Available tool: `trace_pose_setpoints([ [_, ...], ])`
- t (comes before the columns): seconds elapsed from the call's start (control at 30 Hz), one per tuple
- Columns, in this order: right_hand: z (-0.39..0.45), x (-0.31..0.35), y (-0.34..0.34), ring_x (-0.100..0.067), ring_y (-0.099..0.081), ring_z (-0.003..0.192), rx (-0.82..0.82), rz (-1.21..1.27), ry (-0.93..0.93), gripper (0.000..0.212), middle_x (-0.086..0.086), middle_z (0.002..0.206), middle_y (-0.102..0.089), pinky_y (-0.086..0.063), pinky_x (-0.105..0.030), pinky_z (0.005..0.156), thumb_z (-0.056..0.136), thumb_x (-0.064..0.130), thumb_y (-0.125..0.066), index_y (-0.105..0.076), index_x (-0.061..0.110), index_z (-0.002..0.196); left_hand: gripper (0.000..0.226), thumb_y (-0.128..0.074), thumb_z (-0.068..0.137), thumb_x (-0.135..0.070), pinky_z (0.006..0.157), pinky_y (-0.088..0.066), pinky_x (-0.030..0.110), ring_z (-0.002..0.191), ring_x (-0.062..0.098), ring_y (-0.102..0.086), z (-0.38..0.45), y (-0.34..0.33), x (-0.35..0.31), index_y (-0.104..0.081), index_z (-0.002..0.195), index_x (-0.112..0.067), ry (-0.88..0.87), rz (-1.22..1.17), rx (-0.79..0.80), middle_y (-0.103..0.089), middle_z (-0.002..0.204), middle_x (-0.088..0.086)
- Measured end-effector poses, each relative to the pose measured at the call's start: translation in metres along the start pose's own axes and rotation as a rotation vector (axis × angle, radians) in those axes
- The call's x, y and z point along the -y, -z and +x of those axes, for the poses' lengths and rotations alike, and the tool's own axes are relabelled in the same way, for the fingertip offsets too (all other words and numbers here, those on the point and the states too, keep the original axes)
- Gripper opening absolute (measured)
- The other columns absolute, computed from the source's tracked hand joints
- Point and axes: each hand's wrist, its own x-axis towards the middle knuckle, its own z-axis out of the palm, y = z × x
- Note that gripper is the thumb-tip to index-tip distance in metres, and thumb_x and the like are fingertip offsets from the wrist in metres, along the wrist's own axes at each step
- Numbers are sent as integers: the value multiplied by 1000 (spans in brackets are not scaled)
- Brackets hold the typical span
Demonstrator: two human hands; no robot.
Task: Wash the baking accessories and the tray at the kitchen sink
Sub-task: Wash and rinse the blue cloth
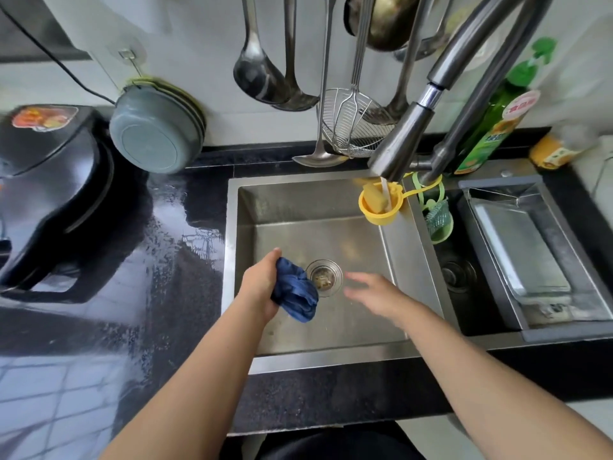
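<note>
Blue cloth [295,298] is bunched in the left hand [260,287], fingers curled round it, held over the sink [331,340] just left of the drain [324,277] at frame centre. The right hand [378,295] is blurred, fingers spread and holding nothing, just right of the drain. The tray [522,250] lies in the second basin at the right of the frame, well apart from both hands. Water runs from the faucet [403,144] at upper centre, falling onto the yellow holder [379,207] on the sink's rear wall, not onto the cloth.

Procedure, judged from this layout:
1. Wet the cloth under the stream before wiping.
2. Swing the spout clear of the holder so that water reaches the basin floor.
3. Take detergent from the green bottle [494,121] at upper right.
4. Lift the tray with both hands; wet steel is likely slippery.

No other baking accessories can be identified.
</note>
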Motion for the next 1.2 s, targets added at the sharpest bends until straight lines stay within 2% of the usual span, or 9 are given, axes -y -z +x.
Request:
trace_pose_setpoints([
  [0.1,-32,24,-16,-11,-52,132,302,211,177,55,13,143,-55,-45,-49,109,97,33,-67,-44,36,148,61,-57,99,-42,80,-60,39,103,39,-71,-13,-17,-5,-59,126,12,5,70,195,-67,123,30],
  [0.23,-49,30,-14,-32,-69,108,65,420,351,41,-11,120,-72,-56,-53,90,96,-1,-59,-61,19,131,59,-49,102,-54,104,-48,46,115,29,-66,-39,-32,-27,-64,125,-2,-59,154,539,-69,124,16],
  [0.33,-61,16,14,-30,-69,91,-107,544,329,37,-15,107,-74,-54,-40,70,97,-8,-48,-67,11,123,40,-48,105,-40,80,-53,34,92,23,-70,-15,-28,-26,-65,125,-9,-84,328,330,-73,104,10],
  [0.4,-69,5,24,-30,-71,91,-172,464,287,37,-18,108,-74,-54,-41,70,98,-5,-50,-68,14,124,36,-52,98,-19,88,-53,35,106,30,-66,-8,-25,-7,-60,132,-11,-157,882,144,-69,118,14],
  [0.47,-73,-2,33,-27,-72,88,-243,427,231,37,-17,107,-74,-55,-43,72,97,-5,-48,-67,14,123,41,-51,92,-8,98,-51,35,118,30,-64,-7,-29,15,-64,130,-16,-330,1036,32,-68,129,11],
  [0.6,-92,4,45,-24,-75,95,-245,432,216,34,-12,111,-75,-61,-49,80,98,-4,-49,-66,15,120,29,-51,95,3,80,-60,33,78,11,-70,-72,-45,40,-70,108,-15,-367,454,252,-73,105,7],
  [0.73,-121,36,48,-27,-75,96,-234,325,324,24,-6,110,-73,-63,-53,74,99,5,-54,-64,20,114,39,-67,95,-3,85,-54,15,103,7,-69,-113,-50,53,-62,129,-22,-511,568,363,-69,118,-5],
  [0.93,-175,71,73,-25,-73,92,-194,182,485,20,-2,92,-73,-60,-53,86,103,20,-53,-66,30,90,26,-65,95,1,75,-52,14,84,15,-67,-155,-54,37,-70,117,-11,-644,700,200,-71,100,11],
  [1.2,-238,111,99,-33,-68,113,213,272,546,33,-16,122,-71,-54,-46,92,107,32,-47,-63,11,126,24,-55,105,-31,93,-46,17,111,2,-65,-243,-78,58,-68,122,-20,-707,416,270,-74,113,-10],
])
